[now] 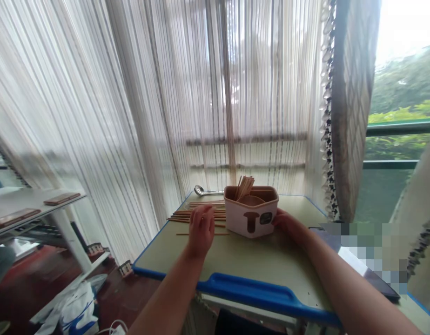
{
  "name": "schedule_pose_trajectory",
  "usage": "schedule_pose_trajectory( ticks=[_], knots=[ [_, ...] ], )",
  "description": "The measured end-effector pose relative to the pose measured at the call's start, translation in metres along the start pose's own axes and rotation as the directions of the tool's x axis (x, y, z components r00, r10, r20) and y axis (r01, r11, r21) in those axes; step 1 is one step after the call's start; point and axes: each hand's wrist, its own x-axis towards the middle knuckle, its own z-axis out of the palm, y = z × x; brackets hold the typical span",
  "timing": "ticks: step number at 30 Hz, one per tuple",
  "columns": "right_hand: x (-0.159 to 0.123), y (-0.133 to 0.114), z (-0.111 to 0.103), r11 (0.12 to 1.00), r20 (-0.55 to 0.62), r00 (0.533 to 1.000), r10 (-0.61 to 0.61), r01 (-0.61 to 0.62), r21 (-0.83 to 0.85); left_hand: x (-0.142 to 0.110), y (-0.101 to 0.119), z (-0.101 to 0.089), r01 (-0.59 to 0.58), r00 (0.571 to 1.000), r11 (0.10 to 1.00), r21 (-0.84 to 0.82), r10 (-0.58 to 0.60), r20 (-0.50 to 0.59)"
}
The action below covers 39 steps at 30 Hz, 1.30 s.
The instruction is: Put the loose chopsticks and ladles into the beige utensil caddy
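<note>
Currently touching bin (238, 216) with right hand (288, 224), left hand (201, 229) at sticks (180, 215) toward desk's (257, 260) left edge; can't tell either grip.

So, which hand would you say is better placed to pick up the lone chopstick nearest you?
Probably the left hand: it is by the lone chopstick, while the right hand is farther off, against the utensil holder.

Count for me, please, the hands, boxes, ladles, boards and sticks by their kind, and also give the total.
Hands (left hand, right hand): 2
Pale box: 1
Metal ladle: 1
Brown boards: 2
Total: 6, without sticks
Sticks in the box and loose sticks: too crowded or partly hidden to count.
</note>
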Motion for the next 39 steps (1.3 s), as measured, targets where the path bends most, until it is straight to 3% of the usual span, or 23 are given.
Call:
schedule_pose_trajectory(
  ticks=[3, 8, 16, 26, 34, 39],
  knots=[
    [0.001, 0.001, -0.001, 1.000, -0.005, 1.000, 0.008, -0.008, 0.003, 0.000, -0.006, 0.002, 0.080, 0.991, 0.997, 0.016, -0.078, -0.113],
    [0.001, 0.000, -0.001, 0.999, -0.018, 0.999, 0.030, -0.030, 0.016, 0.004, -0.005, 0.003, 0.148, 0.974, 0.989, -0.002, -0.146, -0.176],
    [-0.001, -0.002, 0.002, 1.000, -0.019, 1.000, 0.023, -0.023, 0.008, 0.006, -0.007, 0.003, 0.273, 0.945, 0.961, -0.034, -0.275, -0.180],
    [-0.004, -0.005, 0.005, 1.000, -0.018, 0.999, 0.027, -0.027, 0.012, 0.006, -0.006, 0.000, 0.289, 0.937, 0.956, -0.052, -0.293, -0.188],
    [-0.001, -0.006, 0.006, 1.000, -0.022, 0.999, 0.028, -0.027, 0.015, 0.002, -0.008, 0.009, 0.439, 0.826, 0.801, -0.407, -0.538, -0.167],
    [0.006, 0.002, -0.003, 0.999, 0.044, 0.999, 0.027, -0.028, 0.018, 0.024, -0.007, -0.001, 0.405, 0.754, 0.772, -0.490, -0.585, -0.299]
  ],
)
